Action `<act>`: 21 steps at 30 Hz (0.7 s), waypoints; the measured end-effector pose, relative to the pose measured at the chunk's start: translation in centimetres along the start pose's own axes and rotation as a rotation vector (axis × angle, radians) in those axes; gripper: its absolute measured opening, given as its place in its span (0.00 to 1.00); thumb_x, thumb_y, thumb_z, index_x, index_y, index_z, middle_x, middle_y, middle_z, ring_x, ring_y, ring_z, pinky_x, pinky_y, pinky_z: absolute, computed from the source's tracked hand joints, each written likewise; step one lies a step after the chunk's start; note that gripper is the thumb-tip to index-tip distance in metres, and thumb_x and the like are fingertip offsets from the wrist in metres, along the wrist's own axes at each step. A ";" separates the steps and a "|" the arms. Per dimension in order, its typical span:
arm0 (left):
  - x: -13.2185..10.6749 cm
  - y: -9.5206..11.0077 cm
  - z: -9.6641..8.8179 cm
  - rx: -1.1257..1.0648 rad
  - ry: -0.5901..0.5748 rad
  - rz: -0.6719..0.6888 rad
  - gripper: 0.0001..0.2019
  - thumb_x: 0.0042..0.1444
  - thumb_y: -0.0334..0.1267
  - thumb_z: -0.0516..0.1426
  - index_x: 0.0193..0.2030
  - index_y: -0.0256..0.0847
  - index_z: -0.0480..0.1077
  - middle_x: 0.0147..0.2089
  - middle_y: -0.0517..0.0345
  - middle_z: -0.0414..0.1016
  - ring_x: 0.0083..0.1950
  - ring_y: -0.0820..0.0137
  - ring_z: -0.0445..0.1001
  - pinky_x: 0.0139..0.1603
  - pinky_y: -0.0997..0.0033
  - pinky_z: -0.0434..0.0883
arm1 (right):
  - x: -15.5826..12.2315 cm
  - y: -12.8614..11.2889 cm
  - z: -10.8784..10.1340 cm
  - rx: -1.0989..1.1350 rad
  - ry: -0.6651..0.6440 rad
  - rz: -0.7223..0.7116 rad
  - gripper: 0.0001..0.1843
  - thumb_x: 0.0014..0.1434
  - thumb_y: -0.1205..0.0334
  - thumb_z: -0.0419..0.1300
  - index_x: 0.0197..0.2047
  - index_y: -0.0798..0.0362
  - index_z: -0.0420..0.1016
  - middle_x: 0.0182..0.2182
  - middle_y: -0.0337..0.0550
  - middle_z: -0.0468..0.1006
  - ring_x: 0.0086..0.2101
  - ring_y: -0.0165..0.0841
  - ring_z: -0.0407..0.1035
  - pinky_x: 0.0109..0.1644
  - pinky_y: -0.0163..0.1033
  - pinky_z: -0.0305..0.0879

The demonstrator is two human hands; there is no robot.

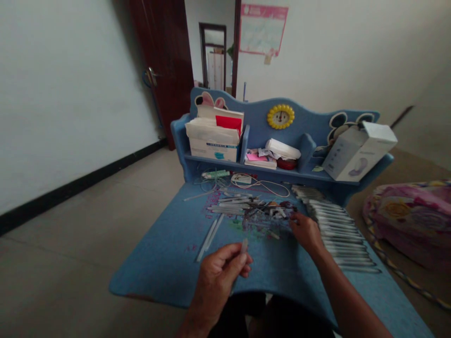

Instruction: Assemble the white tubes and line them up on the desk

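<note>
My left hand (220,274) is raised over the near edge of a blue child's desk (165,263), its fingers pinched on a small clear tube piece (244,245). My right hand (306,230) reaches into a loose pile of small pen parts (253,211) at the middle of the desk, with its fingers curled down on the pile; what they hold is hidden. A long row of clear pen barrels (338,230) lies just right of that hand. Two loose tubes (209,237) lie left of the pile.
The desk's back shelf carries white boxes and papers (214,136), a tilted white carton (357,150) and a sunflower clock (280,116). A white cable (262,184) lies below the shelf. A pink quilted bed (412,216) is at right, and a dark door (165,61) behind.
</note>
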State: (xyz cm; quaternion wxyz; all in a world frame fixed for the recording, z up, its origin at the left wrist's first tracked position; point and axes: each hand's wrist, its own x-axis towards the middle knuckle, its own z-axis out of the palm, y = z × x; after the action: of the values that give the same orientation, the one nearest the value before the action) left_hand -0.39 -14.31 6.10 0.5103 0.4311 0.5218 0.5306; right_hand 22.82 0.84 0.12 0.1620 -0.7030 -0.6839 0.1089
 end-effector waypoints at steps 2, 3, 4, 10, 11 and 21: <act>0.1 -0.1 -0.2 -0.021 0.006 -0.001 0.10 0.52 0.40 0.58 0.38 0.36 0.74 0.31 0.55 0.77 0.29 0.71 0.73 0.31 0.75 0.71 | 0.9 -0.5 0.0 -0.066 -0.036 0.006 0.14 0.54 0.61 0.53 0.40 0.48 0.77 0.34 0.47 0.79 0.38 0.39 0.73 0.37 0.36 0.64; 0.1 -0.1 -0.3 -0.023 0.007 -0.002 0.11 0.52 0.40 0.58 0.39 0.36 0.74 0.31 0.54 0.77 0.29 0.71 0.73 0.31 0.75 0.71 | 1.2 -0.7 0.0 -0.095 -0.058 0.008 0.14 0.54 0.61 0.53 0.40 0.48 0.77 0.35 0.48 0.79 0.39 0.40 0.73 0.37 0.37 0.64; 0.0 -0.1 -0.4 -0.021 0.010 -0.002 0.11 0.52 0.40 0.58 0.39 0.36 0.74 0.31 0.54 0.77 0.29 0.71 0.73 0.31 0.75 0.71 | 1.5 -0.9 0.1 -0.122 -0.077 0.009 0.14 0.54 0.61 0.53 0.40 0.48 0.77 0.35 0.48 0.79 0.39 0.40 0.73 0.38 0.37 0.64; -0.4 0.1 -0.8 0.037 0.048 0.006 0.11 0.51 0.40 0.58 0.37 0.35 0.75 0.29 0.55 0.77 0.28 0.71 0.72 0.31 0.76 0.70 | 1.9 -1.8 0.5 -0.215 -0.127 -0.004 0.13 0.55 0.63 0.52 0.37 0.53 0.77 0.34 0.55 0.79 0.38 0.42 0.73 0.40 0.41 0.64; -0.4 0.2 -0.8 0.048 0.050 0.009 0.10 0.52 0.39 0.57 0.36 0.35 0.74 0.29 0.55 0.76 0.28 0.71 0.72 0.31 0.76 0.70 | 1.9 -1.8 0.5 -0.213 -0.129 -0.010 0.13 0.55 0.64 0.52 0.37 0.55 0.77 0.34 0.56 0.78 0.38 0.43 0.73 0.40 0.42 0.64; -0.8 0.3 -0.3 0.150 -0.001 0.021 0.09 0.54 0.38 0.55 0.37 0.36 0.74 0.29 0.56 0.76 0.29 0.72 0.72 0.32 0.76 0.69 | -3.9 -3.8 -2.2 0.520 -0.140 -0.093 0.13 0.58 0.56 0.52 0.32 0.56 0.72 0.20 0.39 0.73 0.18 0.27 0.65 0.22 0.31 0.60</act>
State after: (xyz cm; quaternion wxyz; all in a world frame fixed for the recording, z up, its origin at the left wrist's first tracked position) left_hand -0.64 -15.13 6.43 0.4712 0.4737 0.5554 0.4951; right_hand 19.97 -3.14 3.27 0.2943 -0.5963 -0.6741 0.3215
